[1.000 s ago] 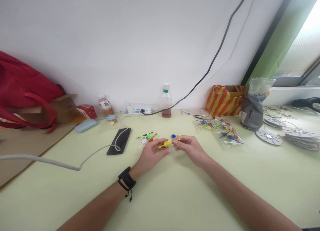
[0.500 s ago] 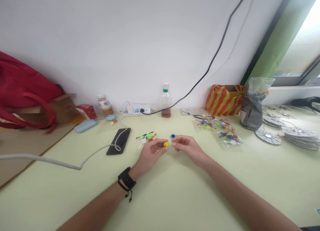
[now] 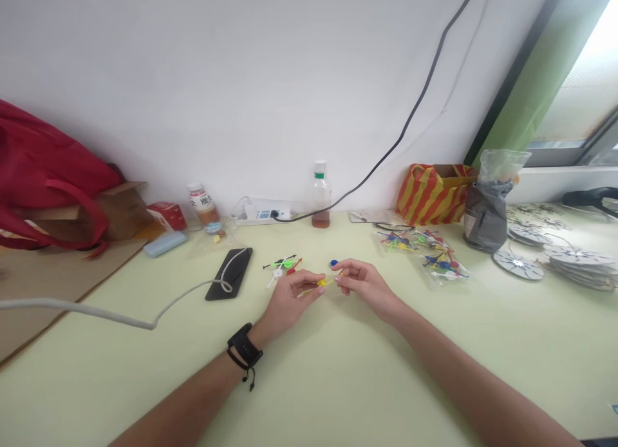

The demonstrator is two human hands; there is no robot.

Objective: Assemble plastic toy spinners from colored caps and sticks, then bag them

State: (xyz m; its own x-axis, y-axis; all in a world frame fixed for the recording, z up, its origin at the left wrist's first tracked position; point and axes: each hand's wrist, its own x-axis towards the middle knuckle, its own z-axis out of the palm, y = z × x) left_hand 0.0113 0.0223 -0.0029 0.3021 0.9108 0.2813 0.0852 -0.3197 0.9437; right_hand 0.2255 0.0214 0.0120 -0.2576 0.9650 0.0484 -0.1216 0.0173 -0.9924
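Over the middle of the table my left hand (image 3: 292, 299) pinches a small yellow plastic spinner arrow (image 3: 322, 283) near its round hub. Opposite it, the thumb and forefinger of my right hand (image 3: 364, 285) close on a thin yellow end, seemingly of the same arrow; the fingers partly hide it. A blue round piece (image 3: 333, 263) lies just behind my right fingertips. Beyond my left hand is a loose group of spinner arrows (image 3: 284, 265) in green, white, red and black. A black watch is on my left wrist.
A black phone (image 3: 229, 274) with a pale cable lies at left. Bagged coloured arrows (image 3: 444, 266) and stacked round discs (image 3: 582, 263) are on the right. A bottle (image 3: 321, 199) and a power strip (image 3: 261, 213) stand by the wall, with a striped bag (image 3: 434, 192) farther right.
My right fingers have shifted slightly and loosened a little around the thin yellow end. The yellow hub has tilted a bit in my left fingers. Everything else stays put.
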